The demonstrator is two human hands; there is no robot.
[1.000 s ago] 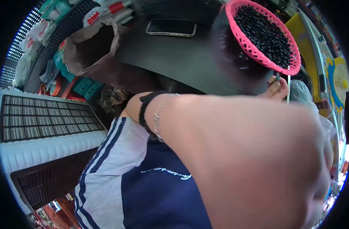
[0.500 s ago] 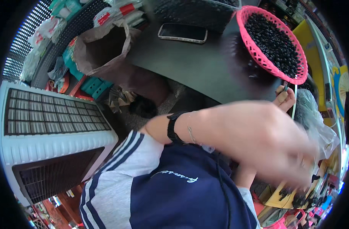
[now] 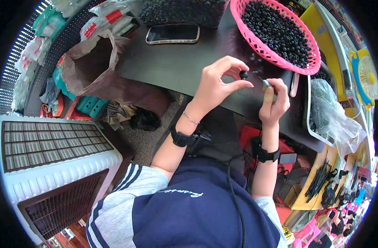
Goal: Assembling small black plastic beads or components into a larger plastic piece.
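Note:
Between the thumb and forefinger of my left hand [image 3: 215,80] is a small round black piece [image 3: 243,75], pinched above the dark table [image 3: 176,62]. Close to its right, my right hand [image 3: 275,103] grips a small tool [image 3: 266,83] with a teal part and a thin tip directed toward the piece. Tan tape [image 3: 269,94] wraps my right thumb. Beyond both hands stands a pink basket [image 3: 265,53] full of small black rings and round pieces [image 3: 275,33]. A few tiny bits [image 3: 255,71] lie on the table between my hands.
A phone [image 3: 172,34] lies near a clear box of black pieces [image 3: 180,12]. On the left are an open brown bag [image 3: 87,62] and a white air cooler [image 3: 60,159]. A pale, slim object [image 3: 294,84], a clear plastic bag [image 3: 337,120] and a fan [image 3: 364,76] are on the right.
My left hand, blurred and reaching across to the far right before, has come back left over the table with the black piece in its pinch. My right hand has moved left too.

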